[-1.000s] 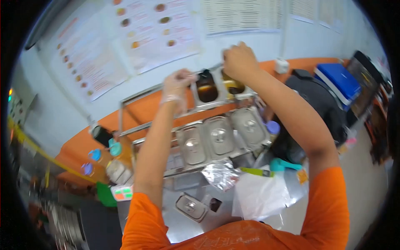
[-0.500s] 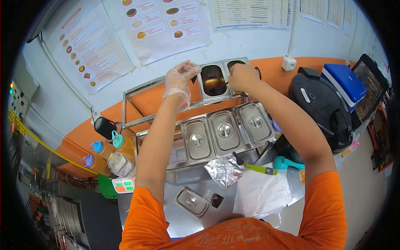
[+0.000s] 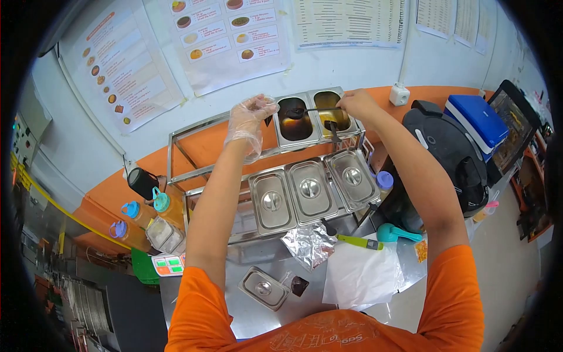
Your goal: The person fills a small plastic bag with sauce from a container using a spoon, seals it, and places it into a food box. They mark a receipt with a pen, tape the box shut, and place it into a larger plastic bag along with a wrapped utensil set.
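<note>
My right hand [image 3: 359, 105], bare, is closed on the handle of a dark ladle [image 3: 298, 113]. The ladle lies nearly level, its bowl over a steel pan [image 3: 280, 134] of dark sauce. In a clear plastic glove, my left hand [image 3: 249, 120] is raised just left of that pan, fingers pinched together. Something clear shows at its fingertips, but I cannot tell it from the glove film. Beside the dark sauce, a second steel pan [image 3: 352, 124] holds yellowish sauce with another dark utensil [image 3: 334, 130] standing in it.
Several lidded steel pans [image 3: 272, 200] sit on the lower rack. On the counter are a small steel lid [image 3: 264, 288], a dark sauce packet [image 3: 299, 286], crumpled foil [image 3: 308, 245], a green-handled tool [image 3: 360, 242] and white paper [image 3: 363, 273]. Bottles [image 3: 167, 205] stand left; a black appliance [image 3: 446, 158] is right.
My right hand has moved up and right, lifting the ladle's bowl from the dark sauce to above it. My left hand stays beside the pan. The view has shifted slightly.
</note>
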A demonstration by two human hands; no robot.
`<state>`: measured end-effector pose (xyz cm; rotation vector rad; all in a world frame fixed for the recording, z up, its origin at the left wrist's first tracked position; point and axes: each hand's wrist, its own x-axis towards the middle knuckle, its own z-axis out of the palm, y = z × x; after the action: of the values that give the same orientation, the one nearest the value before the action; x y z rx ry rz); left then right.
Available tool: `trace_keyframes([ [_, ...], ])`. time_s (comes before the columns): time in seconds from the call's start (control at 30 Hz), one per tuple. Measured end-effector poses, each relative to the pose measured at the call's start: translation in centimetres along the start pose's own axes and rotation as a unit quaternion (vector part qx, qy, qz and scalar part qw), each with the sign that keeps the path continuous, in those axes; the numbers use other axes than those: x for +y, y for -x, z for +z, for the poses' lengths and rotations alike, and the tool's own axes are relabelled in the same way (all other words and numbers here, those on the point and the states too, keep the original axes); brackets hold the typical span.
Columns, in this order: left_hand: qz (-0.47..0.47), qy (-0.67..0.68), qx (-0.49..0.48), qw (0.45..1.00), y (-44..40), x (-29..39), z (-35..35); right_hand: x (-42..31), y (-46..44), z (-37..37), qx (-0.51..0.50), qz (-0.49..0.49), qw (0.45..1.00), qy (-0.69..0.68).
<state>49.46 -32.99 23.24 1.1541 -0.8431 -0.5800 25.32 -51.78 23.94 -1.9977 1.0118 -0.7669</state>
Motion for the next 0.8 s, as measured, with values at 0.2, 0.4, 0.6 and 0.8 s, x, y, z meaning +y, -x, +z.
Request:
trace_keyframes([
  [0.2,-0.008,-0.053,-0.013,0.998,1.1,0.6,1.4,-4.0,0.8,-2.7,0.021,-0.025,0.999,0.005],
  [0.4,0.023,-0.035,-0.043,0.998,0.3,-0.7,2.4,-7.6,1.5,-2.9,0.045,-0.078,0.994,0.059],
  [0.6,-0.008,-0.115,-0.038,0.993,1.7,2.0,3.5,-9.5,4.2,-0.6,0.138,-0.221,0.945,0.196],
  [0.8,0.011,-0.082,-0.049,0.995,1.1,1.1,3.2,-10.6,6.7,0.4,0.241,-0.486,0.766,0.345],
])
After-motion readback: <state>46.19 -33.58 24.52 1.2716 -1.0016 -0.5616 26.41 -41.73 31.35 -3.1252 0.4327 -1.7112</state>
